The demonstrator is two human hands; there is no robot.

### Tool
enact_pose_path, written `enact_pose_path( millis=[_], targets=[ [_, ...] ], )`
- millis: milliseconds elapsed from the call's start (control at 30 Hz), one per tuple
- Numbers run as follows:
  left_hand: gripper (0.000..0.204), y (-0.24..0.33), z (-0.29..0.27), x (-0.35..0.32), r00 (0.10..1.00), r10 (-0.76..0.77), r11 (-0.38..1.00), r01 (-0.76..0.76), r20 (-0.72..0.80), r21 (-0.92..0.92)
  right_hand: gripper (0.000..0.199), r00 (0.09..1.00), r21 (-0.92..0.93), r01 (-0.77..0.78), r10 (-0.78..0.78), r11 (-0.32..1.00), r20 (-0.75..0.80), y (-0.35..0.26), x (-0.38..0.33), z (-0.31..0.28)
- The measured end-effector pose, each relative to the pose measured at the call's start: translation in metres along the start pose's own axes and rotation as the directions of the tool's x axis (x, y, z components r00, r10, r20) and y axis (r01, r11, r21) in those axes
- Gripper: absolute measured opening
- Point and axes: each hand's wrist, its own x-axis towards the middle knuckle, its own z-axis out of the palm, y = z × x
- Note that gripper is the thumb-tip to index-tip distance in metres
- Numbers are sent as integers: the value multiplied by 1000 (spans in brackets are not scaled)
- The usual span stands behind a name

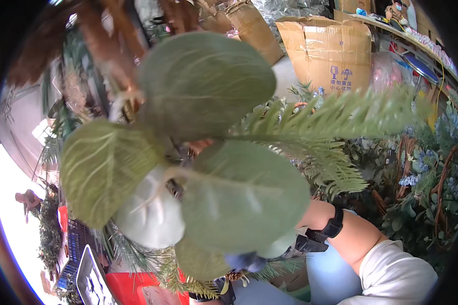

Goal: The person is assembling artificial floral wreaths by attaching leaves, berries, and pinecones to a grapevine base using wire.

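Note:
Large artificial eucalyptus leaves (pixel 244 193) fill the middle of the head view, very close and partly blurred. Green fern-like fronds (pixel 336 117) spread out to the right, and a dark blue berry or bud (pixel 245 262) hangs below the leaves. My right forearm (pixel 348 231), with a black strap at the wrist, reaches in from the lower right. Foliage hides my right hand and its fingers. At the bottom edge, a black-strapped bit of my left wrist (pixel 224 295) shows beneath the greenery; the left hand is covered too. What either hand holds cannot be seen.
Wreaths with blue flowers (pixel 417 173) crowd the right side. An open cardboard box (pixel 325 51) stands behind, near a cluttered shelf (pixel 397 30). Brown twigs or ribbons (pixel 102 46) hang upper left. A red tray (pixel 132 287) and a white-rimmed tray (pixel 89 254) lie lower left.

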Motion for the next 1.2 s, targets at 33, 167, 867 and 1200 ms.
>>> enact_pose_path(
  millis=[33, 167, 867, 1200],
  targets=[
    [46, 1, -8, -4, 1000, 1, 1000, -1, -8, -23, 22, 996, 124, 89, -89, 988, -1, 10, 8, 5],
    [45, 4, -26, -10, 1000, -22, 992, 22, 2, -128, 22, 983, 711, -184, 143, 679, 118, 12, 20, 19],
    [51, -3, 44, 24, 978, -19, 955, -44, -206, -293, 84, 978, 873, 186, -168, 450, -122, 4, 8, 25],
    [35, 10, 66, 12, 958, 26, 972, -91, -286, -216, 45, 822, -335, 490, -554, 805, -130, -1, 15, 5]
  ],
)
